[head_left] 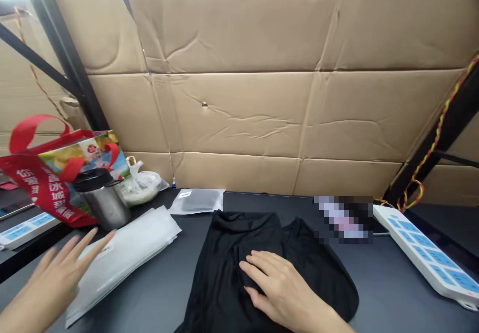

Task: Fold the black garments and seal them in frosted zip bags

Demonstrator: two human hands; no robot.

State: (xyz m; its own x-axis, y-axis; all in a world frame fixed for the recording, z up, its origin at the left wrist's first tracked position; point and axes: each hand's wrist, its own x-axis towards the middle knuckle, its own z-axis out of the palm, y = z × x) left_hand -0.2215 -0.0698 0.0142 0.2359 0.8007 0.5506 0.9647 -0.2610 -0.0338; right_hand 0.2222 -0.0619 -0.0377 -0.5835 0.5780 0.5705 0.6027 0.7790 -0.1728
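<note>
A black garment [224, 273] lies loosely spread on the dark table, with soft folds along its upper edge. My right hand [275, 285] rests on it, fingers stretched out and slightly bent, gripping nothing. Over at the left, my left hand [62, 270] is raised with its fingers spread, empty, beside a stack of white plastic packing bags [130, 248]. Whether its fingertips touch the bags I cannot tell. Beyond the garment lies a flat clear bag [196, 201] with a small label.
A steel tumbler [107, 206] stands before a red carrier bag [45, 178], near a tied plastic bag [144, 186]. Power strips [430, 255] lie right and far left. A blurred-out object [344, 218] lies back right. Cardboard [239, 93] walls the rear.
</note>
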